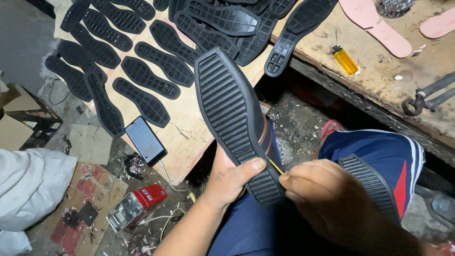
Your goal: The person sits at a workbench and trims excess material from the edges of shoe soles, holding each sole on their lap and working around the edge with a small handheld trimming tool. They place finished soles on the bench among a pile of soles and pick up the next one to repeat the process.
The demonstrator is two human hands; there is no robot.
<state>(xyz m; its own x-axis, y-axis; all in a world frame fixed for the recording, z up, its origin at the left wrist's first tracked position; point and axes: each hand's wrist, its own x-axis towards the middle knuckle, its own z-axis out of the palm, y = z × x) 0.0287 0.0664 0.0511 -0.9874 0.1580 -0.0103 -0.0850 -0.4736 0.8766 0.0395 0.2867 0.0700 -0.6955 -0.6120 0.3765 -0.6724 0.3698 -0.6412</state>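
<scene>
My left hand (231, 178) grips the heel end of a black shoe (232, 114), held sole up with its ribbed rubber sole facing me and a brown band along its side. My right hand (327, 196) is closed around a thin yellow-handled tool (276, 166) whose tip touches the shoe's heel edge. A second black ribbed sole (372, 182) rests on my right thigh, which is in blue trousers with white and red stripes.
Several black rubber soles (142, 76) lie spread on a wooden board (189, 123), with a lit phone (146, 140) near its edge. On the workbench (379, 76) to the right are a yellow lighter (345, 60), pink insoles (379, 28) and pincers (426, 97). A red-and-silver device (135, 206) lies on the littered floor.
</scene>
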